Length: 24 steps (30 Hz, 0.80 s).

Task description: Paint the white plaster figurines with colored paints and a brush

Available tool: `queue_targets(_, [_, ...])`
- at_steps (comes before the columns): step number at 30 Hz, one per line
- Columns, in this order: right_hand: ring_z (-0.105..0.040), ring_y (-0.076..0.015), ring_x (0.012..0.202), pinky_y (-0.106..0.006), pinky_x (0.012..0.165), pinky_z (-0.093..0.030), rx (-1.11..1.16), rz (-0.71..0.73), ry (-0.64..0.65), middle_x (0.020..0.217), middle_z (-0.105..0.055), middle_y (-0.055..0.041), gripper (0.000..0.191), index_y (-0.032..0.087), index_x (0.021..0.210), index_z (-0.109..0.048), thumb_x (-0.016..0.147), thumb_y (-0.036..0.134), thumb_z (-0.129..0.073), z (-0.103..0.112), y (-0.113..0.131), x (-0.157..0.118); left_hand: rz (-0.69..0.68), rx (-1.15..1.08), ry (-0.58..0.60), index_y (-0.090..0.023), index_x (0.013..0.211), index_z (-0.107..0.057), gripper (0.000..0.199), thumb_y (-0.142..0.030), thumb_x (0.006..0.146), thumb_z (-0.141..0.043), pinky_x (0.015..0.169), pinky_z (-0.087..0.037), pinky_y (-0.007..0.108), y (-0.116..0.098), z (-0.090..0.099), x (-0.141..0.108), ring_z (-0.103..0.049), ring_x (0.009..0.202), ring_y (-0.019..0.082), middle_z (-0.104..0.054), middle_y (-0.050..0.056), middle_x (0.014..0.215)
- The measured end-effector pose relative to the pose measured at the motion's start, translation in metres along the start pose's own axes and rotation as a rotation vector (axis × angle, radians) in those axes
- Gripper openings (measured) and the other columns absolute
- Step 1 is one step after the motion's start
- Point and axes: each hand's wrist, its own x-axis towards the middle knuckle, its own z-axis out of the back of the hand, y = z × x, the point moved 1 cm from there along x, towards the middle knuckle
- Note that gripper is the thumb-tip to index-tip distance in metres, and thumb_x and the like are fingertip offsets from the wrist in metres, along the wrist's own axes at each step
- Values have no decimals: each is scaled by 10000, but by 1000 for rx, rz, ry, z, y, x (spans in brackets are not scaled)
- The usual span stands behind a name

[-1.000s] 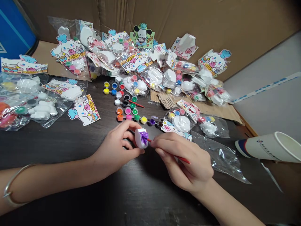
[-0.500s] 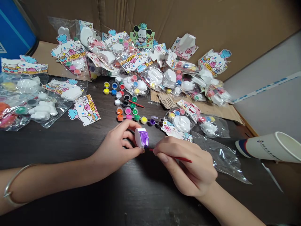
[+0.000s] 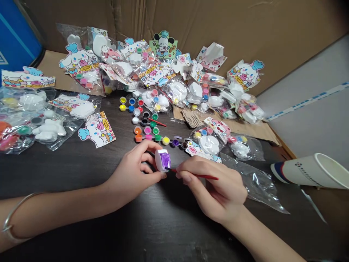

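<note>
Between its thumb and fingers, my left hand [image 3: 136, 167] holds a small white figure [image 3: 163, 160] with purple paint on the side facing right. My right hand [image 3: 215, 187] pinches a thin red brush [image 3: 203, 176], whose dark tip touches the lower part of the purple area. Just behind the figure stand open paint pots, among them a purple pot [image 3: 176, 142], a yellow pot [image 3: 165, 140] and a green pot [image 3: 157, 137]. A second red brush [image 3: 158, 122] lies by the black pot [image 3: 145, 121].
Bagged white figures with cartoon cards, such as a card [image 3: 97, 130], cover the back and left of the dark table [image 3: 114, 233]. A paper cup [image 3: 308, 171] lies tilted at the right. An empty clear bag [image 3: 264, 185] lies beside my right hand. Cardboard [image 3: 191, 18] rises behind.
My right hand has moved slightly left and up, bringing the brush tip from the figure's lower edge onto its purple side. My left hand keeps its hold on the figure.
</note>
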Motion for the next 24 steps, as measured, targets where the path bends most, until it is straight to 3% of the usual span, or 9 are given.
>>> queue_targets(4, [-516, -95, 528, -222, 487, -437, -20, -8, -48, 613, -560, -16, 171, 152, 790, -529, 814, -15, -502, 1, 0, 0, 10, 18, 4, -190, 902, -523, 328, -118, 615, -663, 537, -441, 184, 0, 0, 0, -540, 657, 76, -580, -35, 829])
queue_targets(9, [-530, -99, 556, -212, 501, -454, 19, -9, 11, 631, -580, -29, 158, 146, 802, -536, 822, -6, -500, -1, 0, 1, 5, 8, -6, -189, 898, -517, 332, -127, 607, -664, 528, -440, 185, 1, 0, 0, -542, 656, 76, -579, -29, 856])
queue_targets(13, [-515, -99, 541, -223, 491, -436, -26, -15, -43, 635, -569, -25, 175, 153, 807, -529, 818, -18, -495, 0, 0, 1, 1, 20, 0, -192, 898, -522, 320, -130, 615, -656, 548, -451, 190, 0, 0, 1, -546, 667, 80, -580, -33, 842])
queue_targets(24, [-547, -108, 581, -231, 523, -468, 8, -13, -38, 644, -553, -12, 181, 160, 834, -536, 818, -17, -499, 0, -1, 1, 17, 15, -1, -197, 906, -524, 337, -137, 604, -661, 541, -446, 189, -1, 0, 1, -549, 671, 82, -584, -27, 859])
